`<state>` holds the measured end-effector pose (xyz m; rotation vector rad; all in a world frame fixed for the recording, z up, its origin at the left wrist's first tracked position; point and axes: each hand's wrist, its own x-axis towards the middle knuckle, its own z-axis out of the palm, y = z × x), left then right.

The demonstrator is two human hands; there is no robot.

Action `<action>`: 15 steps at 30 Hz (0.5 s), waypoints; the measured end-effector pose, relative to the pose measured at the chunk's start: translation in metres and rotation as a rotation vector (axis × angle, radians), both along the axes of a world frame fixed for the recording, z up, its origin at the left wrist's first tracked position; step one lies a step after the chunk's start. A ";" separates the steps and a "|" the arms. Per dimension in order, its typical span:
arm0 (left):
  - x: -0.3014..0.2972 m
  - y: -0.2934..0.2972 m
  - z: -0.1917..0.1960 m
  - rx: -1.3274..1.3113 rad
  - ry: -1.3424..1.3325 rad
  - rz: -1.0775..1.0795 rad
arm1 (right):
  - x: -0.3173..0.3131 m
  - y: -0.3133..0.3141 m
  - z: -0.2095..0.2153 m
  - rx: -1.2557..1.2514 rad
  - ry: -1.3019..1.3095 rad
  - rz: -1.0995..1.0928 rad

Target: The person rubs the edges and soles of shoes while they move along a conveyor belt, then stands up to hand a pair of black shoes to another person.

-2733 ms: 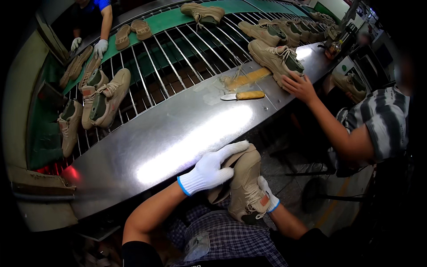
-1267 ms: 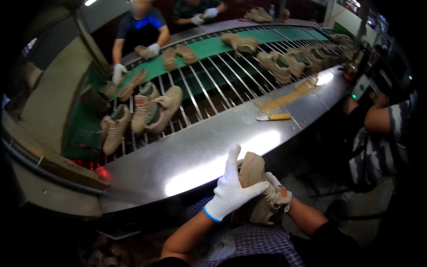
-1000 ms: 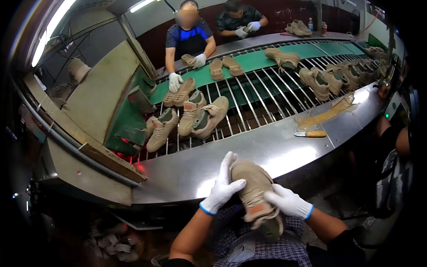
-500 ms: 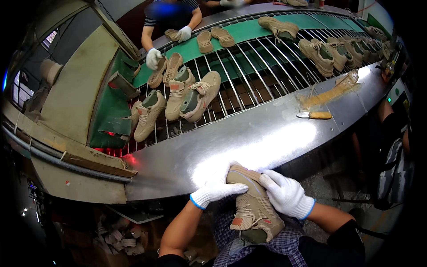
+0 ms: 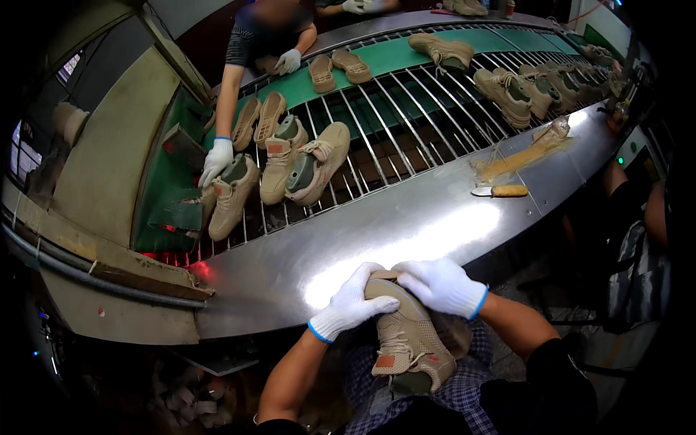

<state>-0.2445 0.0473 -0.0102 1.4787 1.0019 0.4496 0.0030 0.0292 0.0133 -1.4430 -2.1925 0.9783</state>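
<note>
A beige knit sneaker [image 5: 415, 335] is held in front of my body, its toe pointing away and its heel toward me. Dark green last material fills its opening, and the laces are tied. White-gloved, my left hand [image 5: 355, 303] grips the toe's left side with the thumb over the top. My right hand [image 5: 441, 287], also gloved, closes on the toe's far right edge, at the strip of tan sole [image 5: 386, 275]. Most of the sole is hidden by the upper and my fingers.
Sneakers on green lasts [image 5: 233, 197] and loose soles [image 5: 259, 119] lie on a metal roller conveyor [image 5: 377, 119]. A wooden-handled knife [image 5: 500, 191] rests on the steel ledge [image 5: 406, 228]. Across the line, a co-worker's gloved hand [image 5: 216, 162] reaches to a shoe beside the green flap [image 5: 156, 196].
My right hand has moved from the shoe's right side up to the toe. My left hand keeps its grip. The co-worker's hand has moved from the soles nearer to the left-hand shoe.
</note>
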 end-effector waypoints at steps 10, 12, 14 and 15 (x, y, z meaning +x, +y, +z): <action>0.010 0.007 0.041 0.699 0.159 -0.126 | 0.042 -0.066 0.030 -0.479 0.205 0.072; 0.027 0.011 0.039 0.628 0.235 -0.150 | 0.045 -0.067 0.021 -0.443 0.190 0.089; 0.038 0.009 0.033 0.688 0.227 -0.060 | 0.043 -0.066 0.025 -0.344 0.160 0.105; 0.037 0.009 0.029 0.701 0.229 -0.045 | 0.036 -0.067 0.031 -0.326 0.061 0.084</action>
